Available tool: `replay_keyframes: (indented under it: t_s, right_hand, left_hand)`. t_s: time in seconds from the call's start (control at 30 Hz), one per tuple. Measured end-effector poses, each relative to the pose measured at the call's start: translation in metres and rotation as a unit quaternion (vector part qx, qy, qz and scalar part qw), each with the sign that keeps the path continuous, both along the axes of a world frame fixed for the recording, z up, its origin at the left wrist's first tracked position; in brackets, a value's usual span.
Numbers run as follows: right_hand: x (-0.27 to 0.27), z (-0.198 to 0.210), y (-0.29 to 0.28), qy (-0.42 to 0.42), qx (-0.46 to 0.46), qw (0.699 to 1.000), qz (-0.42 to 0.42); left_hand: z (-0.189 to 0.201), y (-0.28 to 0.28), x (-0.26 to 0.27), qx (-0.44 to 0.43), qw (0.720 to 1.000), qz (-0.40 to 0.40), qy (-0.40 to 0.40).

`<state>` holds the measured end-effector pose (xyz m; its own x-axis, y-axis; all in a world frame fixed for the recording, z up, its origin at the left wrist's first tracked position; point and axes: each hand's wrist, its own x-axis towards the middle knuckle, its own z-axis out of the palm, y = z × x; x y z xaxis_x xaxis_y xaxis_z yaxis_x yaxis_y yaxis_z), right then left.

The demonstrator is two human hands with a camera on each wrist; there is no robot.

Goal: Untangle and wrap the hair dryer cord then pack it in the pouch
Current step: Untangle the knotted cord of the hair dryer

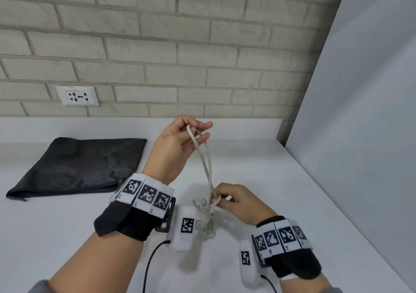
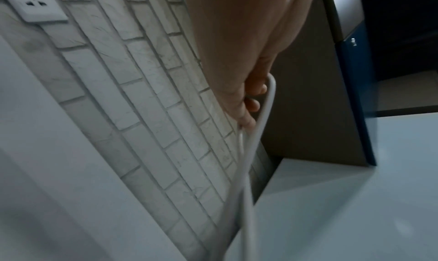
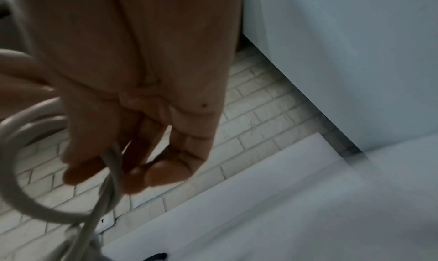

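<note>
A whitish cord [image 1: 206,164] rises as a long loop from a tangled heap [image 1: 206,220] on the white counter. My left hand [image 1: 180,139] is raised above the counter and pinches the loop's top between thumb and fingers; the cord [image 2: 267,104] bends round those fingers. Lower down, my right hand [image 1: 236,202] grips the loop's base just above the tangle, and the cord [image 3: 111,173] curls in a ring beside its fingers. The hair dryer itself is hidden behind the wrist units. A black pouch [image 1: 83,166] lies flat at the left.
A white counter [image 1: 258,157] runs to a brick wall [image 1: 157,44] carrying a white socket plate [image 1: 77,95]. A pale panel [image 1: 360,112] closes the right side. Black cables [image 1: 150,265] trail from the wrist cameras near the front edge.
</note>
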<state>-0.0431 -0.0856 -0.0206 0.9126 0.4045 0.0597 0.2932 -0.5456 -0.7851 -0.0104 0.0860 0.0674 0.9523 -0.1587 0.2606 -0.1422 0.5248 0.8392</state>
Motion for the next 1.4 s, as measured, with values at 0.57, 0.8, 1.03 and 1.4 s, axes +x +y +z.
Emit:
replay_keyframes:
  t_s: [0.57,0.8,1.03,1.4]
  right_hand:
    - [0.011,-0.011,0.001,0.028,0.129,0.978,-0.164]
    - [0.002,-0.008,-0.01,0.013,0.041,0.993,-0.109]
    - [-0.001,-0.003,-0.003,-0.09,0.094,0.982,-0.139]
    - [-0.002,-0.008,-0.005,-0.086,0.106,0.978,-0.16]
  left_hand:
    - [-0.045,-0.017,-0.019,0.755,0.65,-0.071,-0.044]
    - [-0.053,-0.018,0.009,0.701,0.701,0.122,-0.049]
    - [-0.061,-0.028,-0.002,0.54,0.838,-0.02,-0.075]
    - [-0.075,-0.015,0.018,0.624,0.773,0.102,-0.044]
